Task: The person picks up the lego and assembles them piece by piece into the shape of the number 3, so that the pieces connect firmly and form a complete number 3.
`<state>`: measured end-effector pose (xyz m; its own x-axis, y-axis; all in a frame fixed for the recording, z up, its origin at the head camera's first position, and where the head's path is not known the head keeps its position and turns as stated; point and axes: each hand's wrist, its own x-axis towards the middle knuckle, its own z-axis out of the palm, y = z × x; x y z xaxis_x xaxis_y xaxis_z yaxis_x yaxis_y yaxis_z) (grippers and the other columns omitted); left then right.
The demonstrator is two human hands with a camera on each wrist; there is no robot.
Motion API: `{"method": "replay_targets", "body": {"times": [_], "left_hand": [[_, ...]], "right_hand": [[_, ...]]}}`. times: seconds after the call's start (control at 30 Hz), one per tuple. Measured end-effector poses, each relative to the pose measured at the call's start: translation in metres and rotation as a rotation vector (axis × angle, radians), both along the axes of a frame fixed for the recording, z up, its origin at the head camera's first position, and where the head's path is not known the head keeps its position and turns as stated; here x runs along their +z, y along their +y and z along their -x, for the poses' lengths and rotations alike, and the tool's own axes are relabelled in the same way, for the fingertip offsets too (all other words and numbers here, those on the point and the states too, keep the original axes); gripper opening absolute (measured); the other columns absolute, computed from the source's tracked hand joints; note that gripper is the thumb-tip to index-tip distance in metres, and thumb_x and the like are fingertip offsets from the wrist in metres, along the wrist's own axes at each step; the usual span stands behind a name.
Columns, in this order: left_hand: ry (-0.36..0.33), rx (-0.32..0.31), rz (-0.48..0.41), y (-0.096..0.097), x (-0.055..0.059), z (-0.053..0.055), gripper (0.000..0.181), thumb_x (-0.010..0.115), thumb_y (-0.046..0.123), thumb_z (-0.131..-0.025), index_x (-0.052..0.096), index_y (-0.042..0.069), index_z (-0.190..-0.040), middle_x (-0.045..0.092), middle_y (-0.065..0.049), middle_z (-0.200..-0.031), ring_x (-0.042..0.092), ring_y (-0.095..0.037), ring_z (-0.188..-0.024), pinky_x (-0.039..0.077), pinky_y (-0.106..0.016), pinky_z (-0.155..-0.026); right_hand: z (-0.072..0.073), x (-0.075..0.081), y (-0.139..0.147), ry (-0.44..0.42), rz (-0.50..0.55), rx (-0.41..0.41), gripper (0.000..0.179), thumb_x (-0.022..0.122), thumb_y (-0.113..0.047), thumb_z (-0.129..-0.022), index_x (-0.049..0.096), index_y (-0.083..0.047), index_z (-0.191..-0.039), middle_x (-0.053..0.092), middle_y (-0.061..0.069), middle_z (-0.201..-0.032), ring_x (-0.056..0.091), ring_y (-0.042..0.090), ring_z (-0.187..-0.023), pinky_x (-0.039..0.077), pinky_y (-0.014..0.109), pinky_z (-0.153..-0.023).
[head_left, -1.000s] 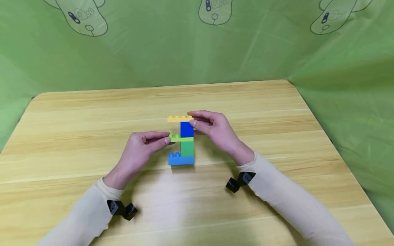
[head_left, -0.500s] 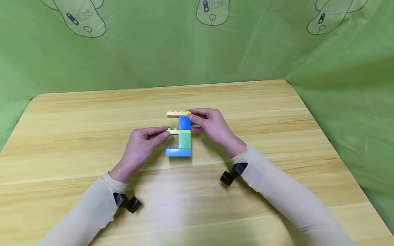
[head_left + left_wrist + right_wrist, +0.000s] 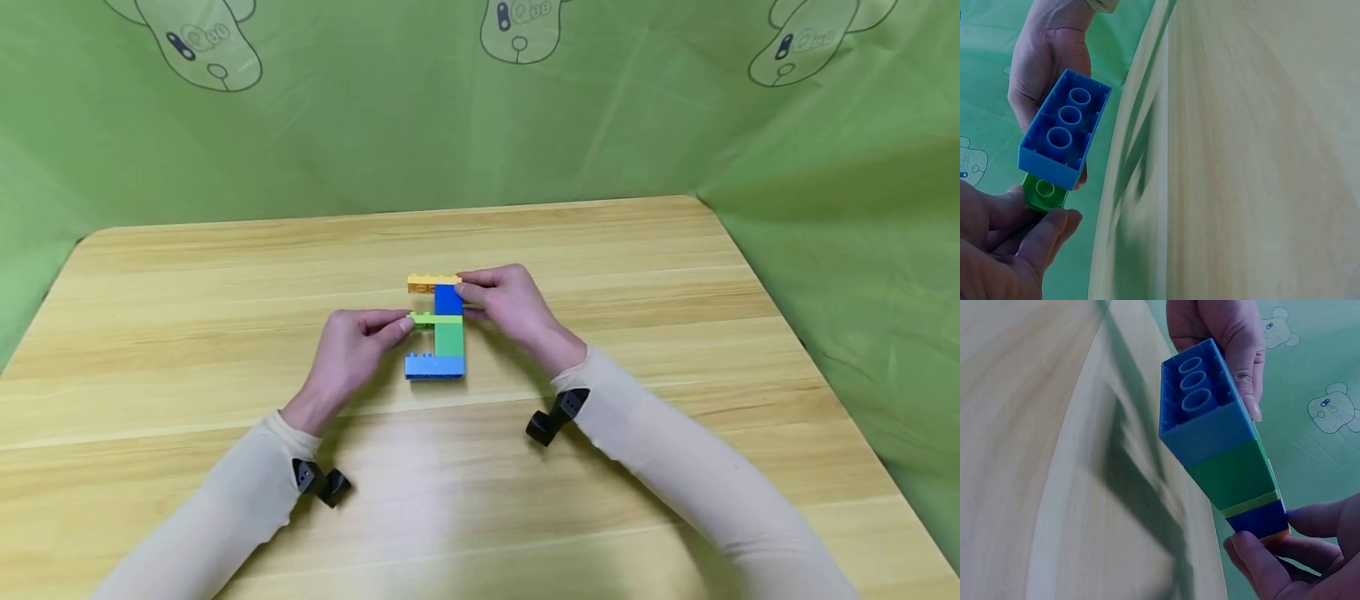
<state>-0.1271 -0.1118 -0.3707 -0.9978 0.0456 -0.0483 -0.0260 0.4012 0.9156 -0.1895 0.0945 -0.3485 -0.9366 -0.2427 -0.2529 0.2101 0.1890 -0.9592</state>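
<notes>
Both hands hold up a stack of toy building bricks shaped like an E facing left. A light blue brick point(image 3: 435, 367) forms its base, with a green brick point(image 3: 449, 340) on its right end. Above come a lime green plate point(image 3: 444, 319), a dark blue brick point(image 3: 448, 299) and a yellow plate point(image 3: 423, 282) on top. My left hand point(image 3: 348, 350) pinches the left end of the lime green plate. At the upper right my right hand point(image 3: 517, 312) grips the stack by the dark blue brick and yellow plate. Hollow tubes under the base point(image 3: 1194, 381) show in both wrist views.
Below the stack lies a wood-grain table point(image 3: 187, 317), with shadows of hands and bricks on it. A green cloth point(image 3: 375, 125) with printed animal heads hangs behind and beside the table. Black camera mounts point(image 3: 558, 417) sit on both wrists.
The stack has shifted slightly away from me and left, and tilted so that undersides of its plates now show. Both hands moved with it and kept their hold.
</notes>
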Motion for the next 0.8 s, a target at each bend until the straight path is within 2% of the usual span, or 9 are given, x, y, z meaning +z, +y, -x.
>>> {"method": "replay_targets", "body": {"times": [0.13, 0.33, 0.57, 0.8], "left_hand": [[-0.006, 0.017, 0.035, 0.001, -0.003, 0.003, 0.023, 0.070, 0.019, -0.094, 0.074, 0.006, -0.112, 0.070, -0.011, -0.112, 0.061, -0.024, -0.113, 0.048, -0.040, -0.096], [0.001, 0.010, 0.107, 0.003, -0.007, 0.005, 0.023, 0.070, 0.020, -0.094, 0.075, 0.006, -0.110, 0.071, -0.010, -0.108, 0.063, -0.023, -0.110, 0.050, -0.040, -0.093], [-0.022, -0.001, 0.114, 0.006, -0.009, 0.008, 0.022, 0.069, 0.020, -0.094, 0.075, 0.006, -0.110, 0.071, -0.011, -0.108, 0.062, -0.024, -0.112, 0.048, -0.041, -0.095], [-0.033, -0.023, 0.160, 0.007, -0.010, 0.011, 0.020, 0.069, 0.020, -0.094, 0.076, 0.006, -0.107, 0.071, -0.009, -0.108, 0.062, -0.024, -0.111, 0.048, -0.041, -0.095]], "right_hand": [[0.003, -0.003, -0.002, 0.023, -0.057, 0.010, 0.034, 0.062, -0.004, -0.096, 0.059, 0.008, -0.128, 0.062, 0.021, -0.125, 0.065, 0.026, -0.106, 0.053, 0.035, -0.090], [0.006, -0.008, -0.001, 0.041, -0.115, 0.014, 0.032, 0.063, -0.006, -0.096, 0.062, 0.004, -0.127, 0.062, 0.018, -0.126, 0.065, 0.024, -0.107, 0.053, 0.030, -0.088], [0.007, -0.013, 0.003, 0.149, -0.309, 0.048, 0.031, 0.065, -0.016, -0.096, 0.067, -0.005, -0.125, 0.064, 0.009, -0.127, 0.052, 0.021, -0.125, 0.039, 0.034, -0.106], [0.007, -0.017, 0.004, 0.175, -0.322, 0.063, 0.034, 0.067, -0.015, -0.094, 0.065, -0.006, -0.127, 0.062, 0.007, -0.130, 0.049, 0.022, -0.128, 0.035, 0.035, -0.108]]}}
